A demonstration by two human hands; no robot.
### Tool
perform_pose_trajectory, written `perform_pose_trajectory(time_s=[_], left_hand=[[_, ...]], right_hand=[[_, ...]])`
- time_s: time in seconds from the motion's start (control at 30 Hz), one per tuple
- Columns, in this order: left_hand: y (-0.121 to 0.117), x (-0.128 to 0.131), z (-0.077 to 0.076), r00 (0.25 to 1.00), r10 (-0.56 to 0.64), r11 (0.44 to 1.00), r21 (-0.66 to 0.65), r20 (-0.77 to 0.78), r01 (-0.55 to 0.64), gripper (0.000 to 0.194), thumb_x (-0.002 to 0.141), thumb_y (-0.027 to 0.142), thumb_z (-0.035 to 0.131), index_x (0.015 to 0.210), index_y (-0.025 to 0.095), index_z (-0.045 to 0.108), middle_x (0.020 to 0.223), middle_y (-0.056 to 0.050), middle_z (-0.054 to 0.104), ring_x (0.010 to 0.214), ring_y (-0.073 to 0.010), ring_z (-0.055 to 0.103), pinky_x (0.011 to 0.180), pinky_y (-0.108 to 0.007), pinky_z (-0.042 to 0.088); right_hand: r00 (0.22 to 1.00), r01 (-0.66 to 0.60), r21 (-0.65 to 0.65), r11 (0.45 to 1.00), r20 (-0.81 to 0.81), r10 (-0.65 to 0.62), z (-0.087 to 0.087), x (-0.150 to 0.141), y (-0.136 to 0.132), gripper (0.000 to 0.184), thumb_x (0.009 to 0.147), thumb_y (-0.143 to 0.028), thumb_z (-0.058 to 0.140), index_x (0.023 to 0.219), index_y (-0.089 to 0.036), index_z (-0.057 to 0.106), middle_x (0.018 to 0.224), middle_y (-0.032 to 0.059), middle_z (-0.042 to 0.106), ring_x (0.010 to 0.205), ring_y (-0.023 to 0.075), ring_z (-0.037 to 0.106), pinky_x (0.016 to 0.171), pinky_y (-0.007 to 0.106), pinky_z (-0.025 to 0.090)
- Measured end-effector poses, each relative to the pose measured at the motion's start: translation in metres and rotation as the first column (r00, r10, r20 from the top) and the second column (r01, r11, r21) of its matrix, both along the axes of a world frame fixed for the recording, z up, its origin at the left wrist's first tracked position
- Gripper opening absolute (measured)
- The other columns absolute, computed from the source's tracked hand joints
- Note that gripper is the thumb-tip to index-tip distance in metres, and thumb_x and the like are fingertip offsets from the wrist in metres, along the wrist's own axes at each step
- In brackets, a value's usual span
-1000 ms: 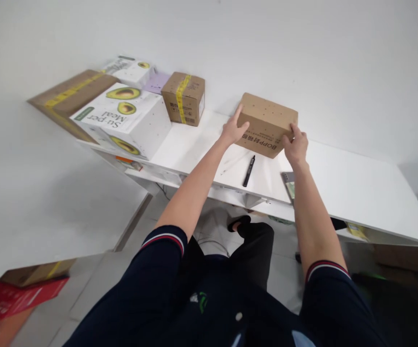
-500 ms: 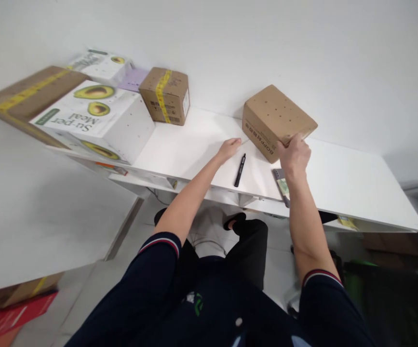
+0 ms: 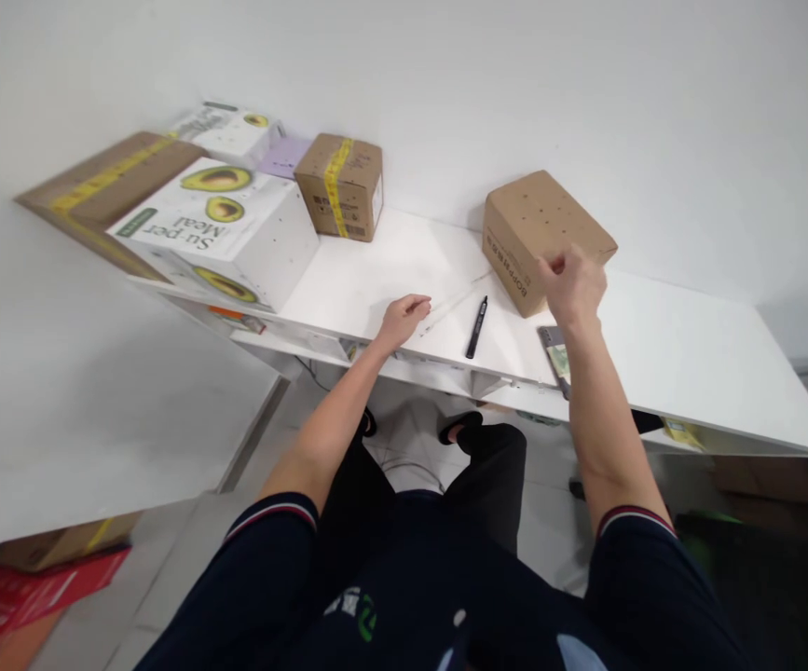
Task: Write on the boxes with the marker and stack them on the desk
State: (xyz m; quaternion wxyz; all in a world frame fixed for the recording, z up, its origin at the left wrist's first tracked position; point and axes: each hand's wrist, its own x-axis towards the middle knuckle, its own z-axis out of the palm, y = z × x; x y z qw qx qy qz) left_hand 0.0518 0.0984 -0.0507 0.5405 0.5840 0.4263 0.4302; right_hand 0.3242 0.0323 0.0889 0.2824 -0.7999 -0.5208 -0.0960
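Note:
A brown cardboard box point(image 3: 540, 224) with small holes and printed lettering stands on the white table point(image 3: 683, 354) against the wall. My right hand point(image 3: 572, 284) hovers at the box's near corner, off the cardboard, fingers loosely apart and holding nothing. My left hand point(image 3: 404, 317) rests on the table near its front edge, fingers curled in, nothing in them. A black pen point(image 3: 477, 326) lies between my hands.
A flat grey device point(image 3: 557, 349) lies by my right wrist. At the table's left end stand a small taped brown box point(image 3: 340, 186), a white avocado-printed box point(image 3: 222, 233) and a long flat carton point(image 3: 106, 182). Red and brown boxes point(image 3: 33, 582) sit on the floor.
Both hands held the brown box; my left hand let go and drew back to the table edge. My right hand turned the box, set it down and came off it.

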Motion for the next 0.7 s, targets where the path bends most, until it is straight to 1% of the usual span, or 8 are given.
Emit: perform_pose_trajectory(time_s=[0.1,0.17,0.27,0.37,0.47,0.53,0.63,0.7], left_hand=[[-0.003,0.0,-0.003,0.998,0.017,0.997,0.072,-0.067,-0.012,0.026,0.082,0.033,0.063,0.099,0.017,0.074,0.089,-0.006,0.076,0.087,-0.018,0.07,0.088,-0.032,0.055],[-0.005,-0.002,-0.001,0.993,0.019,0.994,0.108,-0.117,-0.006,0.026,0.083,0.031,0.061,0.1,0.017,0.074,0.09,-0.006,0.076,0.087,-0.0176,0.07,0.087,-0.031,0.054],[-0.009,-0.003,0.003,0.981,0.017,0.989,0.15,-0.195,0.013,0.027,0.085,0.031,0.058,0.101,0.017,0.074,0.092,-0.006,0.076,0.086,-0.0173,0.068,0.084,-0.029,0.053],[-0.012,-0.003,0.008,0.967,0.025,0.985,0.173,-0.254,0.02,0.026,0.087,0.029,0.057,0.102,0.018,0.075,0.096,-0.005,0.077,0.087,-0.0169,0.068,0.083,-0.029,0.052],[-0.015,-0.002,0.012,0.96,0.033,0.982,0.188,-0.279,0.021,0.024,0.087,0.026,0.057,0.101,0.018,0.075,0.098,-0.004,0.078,0.088,-0.0167,0.068,0.084,-0.028,0.052],[-0.017,-0.001,0.014,0.959,0.026,0.982,0.187,-0.284,0.029,0.023,0.087,0.024,0.057,0.1,0.018,0.076,0.098,-0.005,0.078,0.089,-0.0171,0.069,0.084,-0.028,0.053],[-0.018,0.0,0.015,0.957,0.019,0.982,0.183,-0.29,0.036,0.022,0.088,0.022,0.058,0.099,0.019,0.076,0.1,-0.005,0.078,0.09,-0.0175,0.069,0.087,-0.029,0.053],[-0.019,0.001,0.016,0.957,0.02,0.983,0.18,-0.289,0.033,0.02,0.087,0.021,0.058,0.097,0.018,0.076,0.1,-0.005,0.078,0.09,-0.0172,0.07,0.088,-0.029,0.053]], right_hand=[[0.988,-0.061,-0.058,0.996,0.141,0.069,0.006,0.007,0.003,0.039,0.079,-0.049,0.067,0.105,-0.02,0.063,0.127,0.0183,0.054,0.119,0.0373,0.043,0.093,0.058,0.04],[0.983,-0.107,-0.138,0.985,0.133,0.125,0.008,0.019,0.003,0.053,0.077,-0.051,0.069,0.12,-0.022,0.06,0.138,0.0192,0.047,0.125,0.04,0.037,0.094,0.059,0.039],[0.986,-0.114,-0.223,0.968,0.089,0.137,0.007,0.034,0.006,0.058,0.08,-0.047,0.065,0.132,-0.025,0.056,0.14,0.0182,0.047,0.128,0.0398,0.036,0.095,0.059,0.04],[0.975,-0.159,-0.218,0.963,0.117,0.188,0.005,0.044,0.01,0.05,0.084,-0.037,0.059,0.132,-0.023,0.058,0.136,0.0168,0.052,0.125,0.0369,0.042,0.1,0.06,0.037],[0.96,-0.218,-0.209,0.953,0.129,0.248,0.008,0.06,0.012,0.049,0.081,-0.024,0.057,0.13,-0.022,0.061,0.132,0.0147,0.056,0.12,0.0341,0.047,0.101,0.057,0.038],[0.983,-0.104,-0.211,0.972,0.124,0.133,0.012,0.073,0.013,0.049,0.081,-0.018,0.055,0.129,-0.023,0.063,0.131,0.0161,0.057,0.12,0.0356,0.047,0.097,0.056,0.039],[0.978,0.191,-0.188,0.963,0.117,-0.171,0.018,0.079,0.016,0.041,0.086,-0.014,0.047,0.121,-0.019,0.068,0.131,0.0234,0.054,0.122,0.0403,0.043,0.094,0.057,0.035],[0.966,0.238,-0.123,0.963,0.129,-0.222,0.016,0.068,0.022,0.04,0.091,-0.016,0.042,0.12,-0.017,0.068,0.133,0.0255,0.051,0.122,0.0402,0.042,0.094,0.057,0.033]])
